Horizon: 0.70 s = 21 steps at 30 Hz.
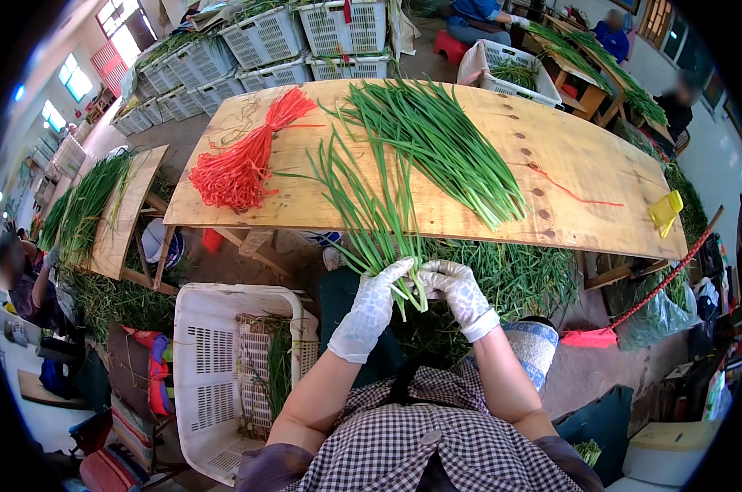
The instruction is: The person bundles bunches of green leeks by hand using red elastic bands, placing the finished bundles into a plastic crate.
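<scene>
Both my hands wear white gloves and meet below the front edge of a plywood table. My left hand grips a small bunch of green chives near its lower end, the leaves fanning up over the table. My right hand pinches the same bunch at its base, touching my left hand. A larger pile of green chives lies across the middle of the table. A bundle of red ties lies at the table's left end.
A white plastic crate with a few green leaves stands at my lower left. Stacked white crates line the back. Chive trimmings cover the floor under the table. Other people sit at the far right and left. A yellow object rests at the table's right edge.
</scene>
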Tool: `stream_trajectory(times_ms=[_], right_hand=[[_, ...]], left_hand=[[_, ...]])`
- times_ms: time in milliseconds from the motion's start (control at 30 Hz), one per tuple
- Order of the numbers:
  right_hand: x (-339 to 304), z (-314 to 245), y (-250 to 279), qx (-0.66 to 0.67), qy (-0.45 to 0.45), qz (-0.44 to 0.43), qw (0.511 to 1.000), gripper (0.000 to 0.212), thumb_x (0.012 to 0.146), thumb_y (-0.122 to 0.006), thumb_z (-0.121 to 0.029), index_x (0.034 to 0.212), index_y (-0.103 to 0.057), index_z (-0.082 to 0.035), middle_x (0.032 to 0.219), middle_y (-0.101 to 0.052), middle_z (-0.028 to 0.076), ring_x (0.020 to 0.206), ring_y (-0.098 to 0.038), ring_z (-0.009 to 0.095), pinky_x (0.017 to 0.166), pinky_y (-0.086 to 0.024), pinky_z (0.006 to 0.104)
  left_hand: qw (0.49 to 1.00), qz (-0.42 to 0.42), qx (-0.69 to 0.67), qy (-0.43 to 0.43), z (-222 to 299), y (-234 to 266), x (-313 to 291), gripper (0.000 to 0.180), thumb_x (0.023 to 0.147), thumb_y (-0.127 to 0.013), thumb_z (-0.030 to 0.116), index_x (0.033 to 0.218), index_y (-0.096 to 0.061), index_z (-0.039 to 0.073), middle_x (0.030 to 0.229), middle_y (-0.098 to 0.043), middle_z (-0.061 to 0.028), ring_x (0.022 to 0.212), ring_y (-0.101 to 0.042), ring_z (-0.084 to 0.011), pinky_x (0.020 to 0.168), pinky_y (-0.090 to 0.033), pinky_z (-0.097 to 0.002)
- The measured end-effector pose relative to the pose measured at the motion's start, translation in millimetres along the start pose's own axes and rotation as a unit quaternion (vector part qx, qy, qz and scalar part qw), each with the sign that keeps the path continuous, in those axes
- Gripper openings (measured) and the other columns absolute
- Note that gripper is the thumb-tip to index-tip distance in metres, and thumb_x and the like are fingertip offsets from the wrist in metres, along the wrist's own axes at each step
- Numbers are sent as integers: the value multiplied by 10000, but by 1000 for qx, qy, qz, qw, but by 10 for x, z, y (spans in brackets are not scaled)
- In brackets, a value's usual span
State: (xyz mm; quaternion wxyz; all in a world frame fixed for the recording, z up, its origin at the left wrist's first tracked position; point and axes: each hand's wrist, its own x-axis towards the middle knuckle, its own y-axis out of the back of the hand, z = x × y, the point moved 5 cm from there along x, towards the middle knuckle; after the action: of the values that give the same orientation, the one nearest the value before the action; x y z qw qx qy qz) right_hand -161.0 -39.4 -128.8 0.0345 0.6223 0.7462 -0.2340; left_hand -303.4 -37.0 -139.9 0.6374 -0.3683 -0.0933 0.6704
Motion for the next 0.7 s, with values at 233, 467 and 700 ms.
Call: stream_trajectory(times_ms=[233, 467, 700], right_hand=[[49, 189, 178, 175, -7, -45, 983, 293, 934, -553, -106, 1158, -511, 77, 1025, -653, 164, 858, -672, 224, 792, -549, 326], [-238, -86, 95, -222, 138, 76, 962, 245, 852, -704, -137, 1035, -628, 8, 915, -684, 79, 788, -646, 140, 718, -534, 271], [-176, 118, 222, 94, -5, 0, 996, 179, 867, -668, -89, 1010, -653, 19, 921, -695, 105, 796, -651, 146, 681, -541, 270]], left_hand=[[1000, -21, -8, 21, -46, -46, 4, 163, 859, -645, 59, 1011, -654, -1, 910, -677, -80, 776, -657, -177, 633, -538, -297], [996, 18, 81, -28, -26, -63, -17, 190, 874, -634, 40, 1061, -625, 3, 965, -669, -72, 845, -654, -189, 691, -543, -321], [997, -56, -43, 20, -150, -71, 50, 234, 912, -584, 105, 1087, -590, -51, 1036, -644, -185, 941, -642, -292, 831, -544, -393]])
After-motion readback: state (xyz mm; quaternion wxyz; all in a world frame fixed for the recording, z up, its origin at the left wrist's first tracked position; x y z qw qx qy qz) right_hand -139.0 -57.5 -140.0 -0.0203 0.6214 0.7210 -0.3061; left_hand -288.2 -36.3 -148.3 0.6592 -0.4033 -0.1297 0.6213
